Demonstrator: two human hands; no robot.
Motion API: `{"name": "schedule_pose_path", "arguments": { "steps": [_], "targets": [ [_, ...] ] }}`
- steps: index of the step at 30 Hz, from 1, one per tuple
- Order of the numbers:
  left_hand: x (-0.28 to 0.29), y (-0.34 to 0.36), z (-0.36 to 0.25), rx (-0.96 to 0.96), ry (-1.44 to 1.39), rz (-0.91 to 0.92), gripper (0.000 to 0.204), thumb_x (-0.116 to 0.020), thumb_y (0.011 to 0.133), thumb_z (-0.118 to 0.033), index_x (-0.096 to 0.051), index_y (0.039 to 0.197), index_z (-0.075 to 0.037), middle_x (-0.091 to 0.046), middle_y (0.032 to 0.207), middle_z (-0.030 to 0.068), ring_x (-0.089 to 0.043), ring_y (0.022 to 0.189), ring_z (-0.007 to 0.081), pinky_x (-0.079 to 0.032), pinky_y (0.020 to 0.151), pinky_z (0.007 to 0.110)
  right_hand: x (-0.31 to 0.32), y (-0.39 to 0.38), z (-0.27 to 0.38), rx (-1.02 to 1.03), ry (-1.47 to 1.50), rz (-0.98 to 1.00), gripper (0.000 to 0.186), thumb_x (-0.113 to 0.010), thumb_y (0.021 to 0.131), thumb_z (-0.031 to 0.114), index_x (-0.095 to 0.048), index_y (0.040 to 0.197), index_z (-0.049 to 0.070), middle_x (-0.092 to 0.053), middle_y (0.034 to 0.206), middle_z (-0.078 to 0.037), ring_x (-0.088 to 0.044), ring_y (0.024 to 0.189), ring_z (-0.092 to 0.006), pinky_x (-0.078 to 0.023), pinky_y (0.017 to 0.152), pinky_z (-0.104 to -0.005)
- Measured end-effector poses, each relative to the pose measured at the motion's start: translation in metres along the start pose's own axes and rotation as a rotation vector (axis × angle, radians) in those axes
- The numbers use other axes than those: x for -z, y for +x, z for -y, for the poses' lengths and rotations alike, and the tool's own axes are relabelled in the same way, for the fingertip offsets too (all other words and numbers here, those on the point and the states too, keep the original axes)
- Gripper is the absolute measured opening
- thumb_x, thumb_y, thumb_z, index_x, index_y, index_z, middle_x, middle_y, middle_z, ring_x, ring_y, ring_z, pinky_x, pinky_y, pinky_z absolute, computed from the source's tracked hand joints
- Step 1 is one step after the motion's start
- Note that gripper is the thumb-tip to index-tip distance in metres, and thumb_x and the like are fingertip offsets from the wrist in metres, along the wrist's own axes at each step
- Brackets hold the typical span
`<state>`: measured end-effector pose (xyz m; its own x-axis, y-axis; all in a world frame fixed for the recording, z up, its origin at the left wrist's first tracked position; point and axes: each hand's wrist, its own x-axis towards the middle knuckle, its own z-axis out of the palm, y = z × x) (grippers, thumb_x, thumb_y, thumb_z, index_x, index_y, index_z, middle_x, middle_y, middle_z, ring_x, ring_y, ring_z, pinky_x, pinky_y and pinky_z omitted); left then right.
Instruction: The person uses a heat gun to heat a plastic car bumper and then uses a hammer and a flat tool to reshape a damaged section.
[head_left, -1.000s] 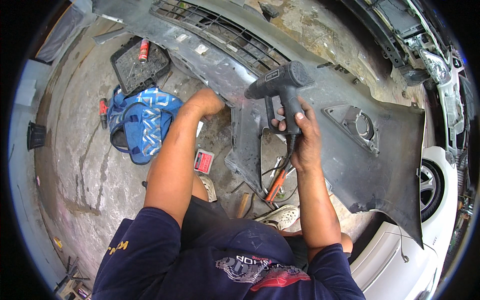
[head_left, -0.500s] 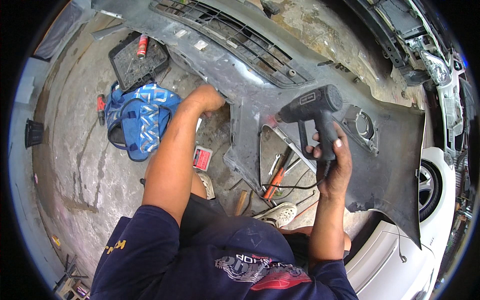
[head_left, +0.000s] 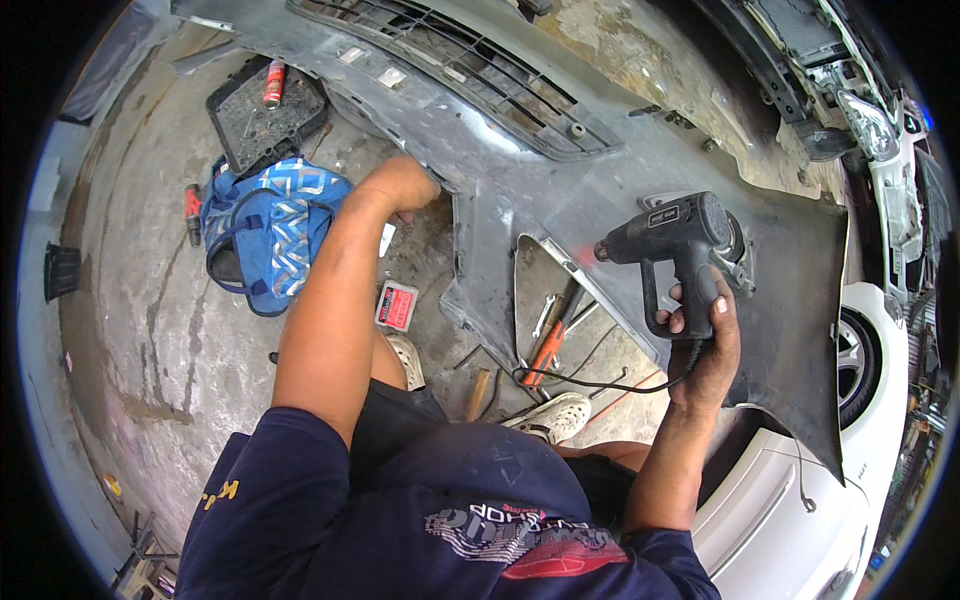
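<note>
A large grey car bumper (head_left: 545, 200), inner side toward me, stretches across the view with a slatted grille (head_left: 480, 75) in it. My right hand (head_left: 712, 350) is wrapped round the handle of a black heat gun (head_left: 670, 232). Its nozzle faces left, close to the bumper, where a small reddish glow (head_left: 586, 256) shows on the surface. From the handle a black cord (head_left: 620, 384) runs down and left. At the bumper's left edge, my left hand (head_left: 398, 186) is closed over the rim, its fingertips partly hidden.
Left of my arm lie a blue patterned bag (head_left: 275, 235), a black tray (head_left: 265, 130) with a red spray can (head_left: 273, 85), and a red-and-black tool (head_left: 193, 215). A red-labelled box (head_left: 397, 305), wrenches (head_left: 543, 315) and an orange-handled tool (head_left: 547, 352) lie near my feet. A white car (head_left: 800, 500) stands right.
My right hand has moved the heat gun to the right and slightly down along the bumper. The reddish glow has shifted right with it. My left hand stays at the bumper's edge.
</note>
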<state>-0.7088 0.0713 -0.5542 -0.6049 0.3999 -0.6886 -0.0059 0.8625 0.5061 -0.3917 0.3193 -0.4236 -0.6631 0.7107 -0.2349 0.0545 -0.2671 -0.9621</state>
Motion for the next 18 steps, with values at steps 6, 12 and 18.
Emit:
{"name": "schedule_pose_path", "arguments": {
  "steps": [6, 12, 18],
  "targets": [
    [-0.003, 0.0, -0.001, -0.008, -0.01, -0.017, 0.04, -0.07, 0.09, -0.023, -0.069, 0.11, 0.012, -0.074, 0.09, 0.0198, -0.076, 0.068, 0.0282, -0.059, 0.054, 0.039, -0.001, 0.0, -0.003, 0.003, 0.008, 0.01, 0.071, -0.068, 0.097, 0.036, -0.047, 0.147, -0.01, -0.067, 0.105, -0.021, -0.064, 0.075, -0.0192, -0.059, 0.082, -0.0392],
    [-0.004, 0.006, 0.002, 0.052, 0.001, -0.011, 0.039, -0.069, 0.09, -0.022, -0.07, 0.109, 0.012, -0.074, 0.092, 0.0208, -0.077, 0.07, 0.029, -0.06, 0.056, 0.04, -0.01, 0.007, -0.015, -0.011, 0.055, 0.053, 0.07, -0.068, 0.098, 0.035, -0.046, 0.147, -0.01, -0.068, 0.106, -0.022, -0.064, 0.074, -0.0204, -0.059, 0.084, -0.0407],
    [-0.002, 0.002, 0.0, 0.009, 0.031, -0.018, 0.039, -0.069, 0.089, -0.023, -0.071, 0.108, 0.012, -0.075, 0.092, 0.0215, -0.076, 0.069, 0.0291, -0.06, 0.056, 0.04, -0.028, 0.015, -0.027, -0.021, 0.116, 0.105, 0.069, -0.067, 0.098, 0.033, -0.045, 0.148, -0.009, -0.068, 0.106, -0.022, -0.065, 0.075, -0.0211, -0.06, 0.085, -0.0418]
  ]
}}
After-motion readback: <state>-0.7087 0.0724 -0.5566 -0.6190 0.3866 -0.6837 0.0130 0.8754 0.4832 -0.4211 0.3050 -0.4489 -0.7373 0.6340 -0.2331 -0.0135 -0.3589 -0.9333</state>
